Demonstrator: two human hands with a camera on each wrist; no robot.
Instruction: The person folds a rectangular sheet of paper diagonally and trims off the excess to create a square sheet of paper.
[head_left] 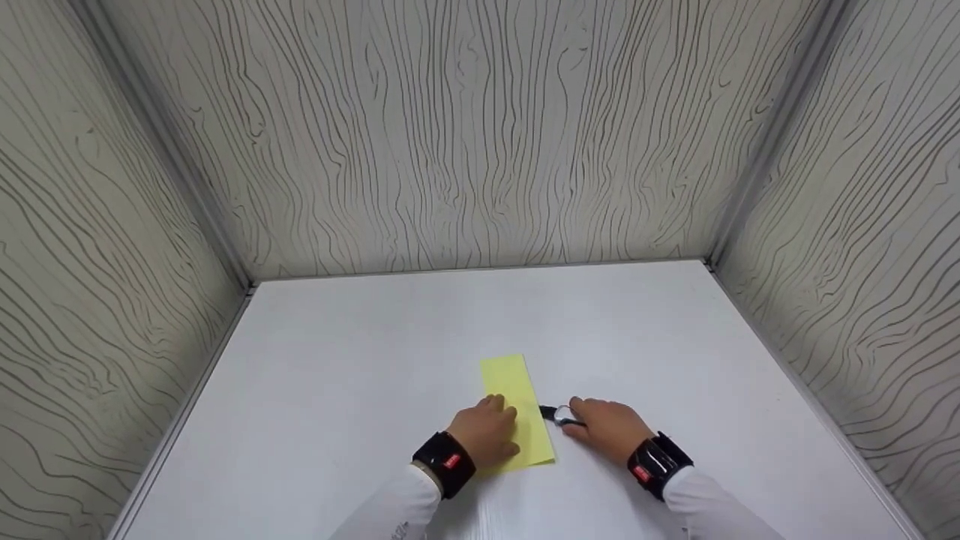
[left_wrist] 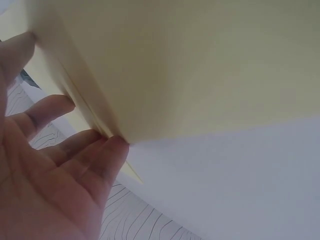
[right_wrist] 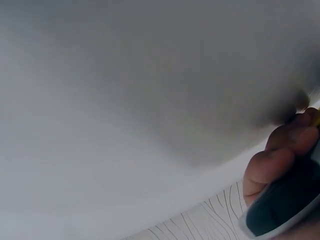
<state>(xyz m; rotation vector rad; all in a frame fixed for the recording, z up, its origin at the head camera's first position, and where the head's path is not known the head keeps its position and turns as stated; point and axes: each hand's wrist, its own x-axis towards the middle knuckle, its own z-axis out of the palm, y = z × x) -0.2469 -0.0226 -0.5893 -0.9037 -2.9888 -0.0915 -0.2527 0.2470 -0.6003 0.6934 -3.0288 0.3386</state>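
A folded strip of yellow paper point(head_left: 506, 373) lies lengthwise on the white table. My left hand point(head_left: 486, 433) rests on its left part, with the fingertips pressing the paper. In the left wrist view, the fingers of the left hand point(left_wrist: 60, 155) are spread along a fold of the yellow paper point(left_wrist: 200, 75). My right hand point(head_left: 609, 427) grips a dark tool with a pale rim point(head_left: 564, 415), its black end at the paper's right edge. The right wrist view shows curled fingers around the dark green tool point(right_wrist: 287, 202); its front end is blurred and partly out of frame.
The white table point(head_left: 360, 337) spreads around the hands. Wood-grain panels stand at the back point(head_left: 465, 135), left point(head_left: 90, 300) and right point(head_left: 870, 285), with grey metal corner posts between them. Both wrists wear black bands.
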